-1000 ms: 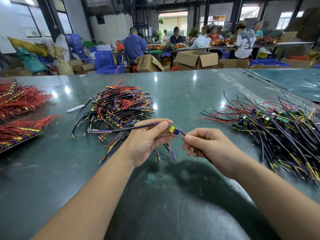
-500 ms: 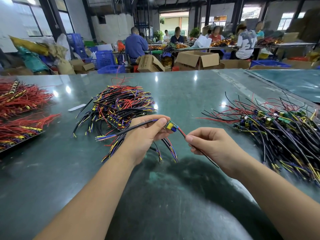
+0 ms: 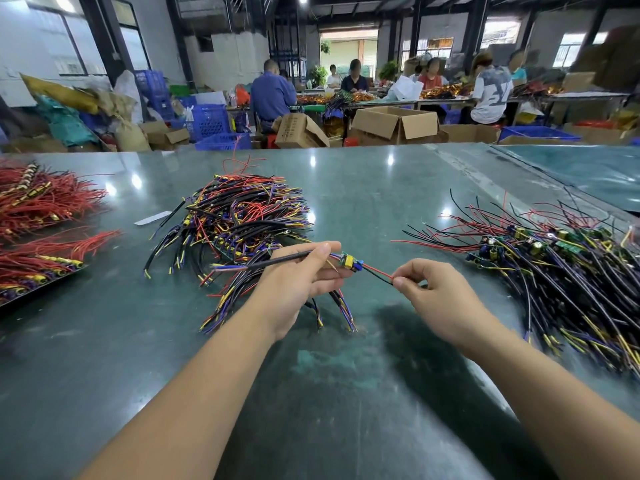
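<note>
Spanning both hands, the wired board sits between left hand and right hand.

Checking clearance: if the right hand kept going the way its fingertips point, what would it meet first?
The right hand points left along the wires it pinches, so it would likely meet the small circuit board first, right before the left hand.

A glossy green bench reflects ceiling lights. Beyond it, workers sit at long tables among cardboard boxes and blue crates. The windows look bright, perhaps overexposed.
</note>
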The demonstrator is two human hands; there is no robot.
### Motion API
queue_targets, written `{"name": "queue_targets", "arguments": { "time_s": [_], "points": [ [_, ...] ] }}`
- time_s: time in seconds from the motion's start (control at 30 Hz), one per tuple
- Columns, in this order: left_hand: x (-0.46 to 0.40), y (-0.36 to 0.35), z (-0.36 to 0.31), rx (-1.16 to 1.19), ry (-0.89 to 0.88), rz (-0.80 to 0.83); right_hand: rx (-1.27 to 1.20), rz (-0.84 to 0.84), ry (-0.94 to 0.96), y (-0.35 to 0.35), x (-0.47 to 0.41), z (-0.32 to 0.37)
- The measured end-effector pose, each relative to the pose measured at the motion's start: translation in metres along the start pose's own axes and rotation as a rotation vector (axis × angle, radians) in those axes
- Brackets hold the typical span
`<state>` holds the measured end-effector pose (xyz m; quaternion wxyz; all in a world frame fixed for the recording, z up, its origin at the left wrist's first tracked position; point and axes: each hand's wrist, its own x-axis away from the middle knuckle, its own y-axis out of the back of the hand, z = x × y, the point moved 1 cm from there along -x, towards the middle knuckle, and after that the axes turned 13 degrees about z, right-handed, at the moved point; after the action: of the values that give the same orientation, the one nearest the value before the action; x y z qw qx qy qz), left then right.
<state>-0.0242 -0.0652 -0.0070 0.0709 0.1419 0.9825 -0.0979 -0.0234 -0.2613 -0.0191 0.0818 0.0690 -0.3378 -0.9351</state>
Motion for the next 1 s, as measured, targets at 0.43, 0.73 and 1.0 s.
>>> {"name": "queue_targets", "arguments": {
  "time_s": [0.43, 0.73, 1.0],
  "points": [
    [-0.001, 0.005, -0.008, -0.054, 0.233, 0.020, 0.288, 0.050, 0.044, 0.016, -0.002, -0.001],
    [0.002, 0.004, -0.010, 0.192, 0.289, 0.147, 0.197, 0.095, 0.033, 0.015, -0.005, -0.011],
    [-0.007, 0.003, -0.009, 0.431, 0.105, -0.003, 0.426, -0.486, 0.595, -0.004, 0.011, 0.028]
  ]
}}
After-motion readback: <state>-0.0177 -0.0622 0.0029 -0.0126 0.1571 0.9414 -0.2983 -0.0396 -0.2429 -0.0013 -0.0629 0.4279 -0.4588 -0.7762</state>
